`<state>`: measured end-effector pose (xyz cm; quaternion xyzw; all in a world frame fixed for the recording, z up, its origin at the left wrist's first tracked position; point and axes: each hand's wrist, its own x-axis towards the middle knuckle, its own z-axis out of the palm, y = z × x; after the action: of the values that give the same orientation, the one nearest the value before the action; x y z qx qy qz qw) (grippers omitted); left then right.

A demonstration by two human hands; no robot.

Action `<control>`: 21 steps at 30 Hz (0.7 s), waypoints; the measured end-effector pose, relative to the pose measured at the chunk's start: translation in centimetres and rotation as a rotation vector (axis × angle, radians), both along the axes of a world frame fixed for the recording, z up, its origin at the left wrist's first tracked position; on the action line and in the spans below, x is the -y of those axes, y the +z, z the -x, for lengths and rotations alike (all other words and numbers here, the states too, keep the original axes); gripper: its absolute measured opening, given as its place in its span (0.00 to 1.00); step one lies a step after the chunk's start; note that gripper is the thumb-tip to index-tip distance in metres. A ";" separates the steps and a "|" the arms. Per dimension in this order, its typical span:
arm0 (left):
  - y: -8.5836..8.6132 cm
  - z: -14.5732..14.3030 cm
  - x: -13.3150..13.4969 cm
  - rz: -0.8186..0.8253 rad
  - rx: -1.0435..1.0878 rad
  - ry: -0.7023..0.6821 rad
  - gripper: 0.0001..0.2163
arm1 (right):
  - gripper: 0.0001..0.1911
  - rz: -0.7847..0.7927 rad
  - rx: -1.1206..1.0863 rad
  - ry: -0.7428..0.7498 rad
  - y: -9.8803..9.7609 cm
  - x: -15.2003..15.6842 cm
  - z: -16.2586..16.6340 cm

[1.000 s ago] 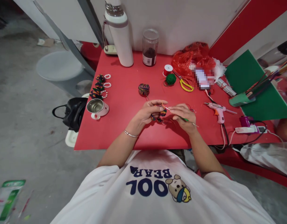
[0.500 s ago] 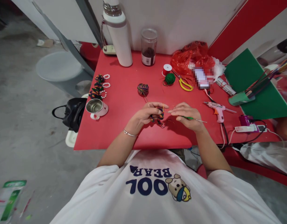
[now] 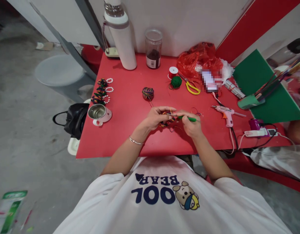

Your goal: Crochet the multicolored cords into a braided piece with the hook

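My left hand (image 3: pixel 156 117) pinches a small multicoloured crochet piece (image 3: pixel 166 123), with a strand of yarn running up over the fingers. In my right hand (image 3: pixel 192 125) is a crochet hook (image 3: pixel 187 119) with a green handle, its tip pointing left at the crochet piece. The fingers of both hands nearly meet, and the hook's tip is partly hidden there. Beyond them lies a ball of variegated yarn (image 3: pixel 148 93), its strand leading toward my left hand. A loose dark yarn end curls below the piece.
A pink mug (image 3: pixel 106 116) and several yarn pieces with bead loops (image 3: pixel 101 87) line the left edge. A white bottle (image 3: pixel 125 45) and a jar (image 3: pixel 153 50) stand behind. Rightward are green yarn (image 3: pixel 176 82), yellow-handled pliers (image 3: pixel 192 88), a glue gun (image 3: pixel 226 114) and a power strip (image 3: pixel 257 133).
My right hand has moved left, closer to my left hand, and turned the hook so its green handle shows. The crochet piece has shifted slightly between the fingers.
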<state>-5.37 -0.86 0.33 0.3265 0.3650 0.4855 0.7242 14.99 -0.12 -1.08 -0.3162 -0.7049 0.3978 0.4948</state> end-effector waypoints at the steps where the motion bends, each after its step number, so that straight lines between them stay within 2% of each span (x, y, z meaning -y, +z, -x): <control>1: 0.0 -0.2 0.0 -0.019 -0.010 0.040 0.19 | 0.17 -0.020 0.030 -0.050 -0.3 0.3 0.6; 5: -0.1 -0.8 -0.2 -0.053 -0.029 0.153 0.22 | 0.15 -0.157 0.117 -0.173 -0.3 1.1 2.1; 11: 0.3 -1.6 0.0 -0.024 -0.038 0.320 0.22 | 0.13 -0.239 0.195 -0.311 -0.2 1.4 2.8; 13: 0.5 -1.6 0.0 0.014 0.015 0.305 0.22 | 0.14 -0.296 0.212 -0.349 -0.6 1.5 3.0; 15: 0.7 -1.3 0.0 0.078 0.087 0.204 0.21 | 0.15 -0.330 0.192 -0.348 -1.0 1.4 3.0; 17: 0.9 -0.6 -0.1 0.115 0.121 0.097 0.20 | 0.17 -0.273 0.139 -0.285 -1.1 0.9 2.6; 21: 1.4 0.8 -0.4 0.083 0.039 0.026 0.18 | 0.17 0.068 -0.024 -0.031 -0.8 -1.0 0.7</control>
<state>-6.20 -0.50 1.69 0.2818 0.3748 0.4856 0.7377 14.25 0.90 -1.91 -0.3389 -0.6802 0.4177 0.4981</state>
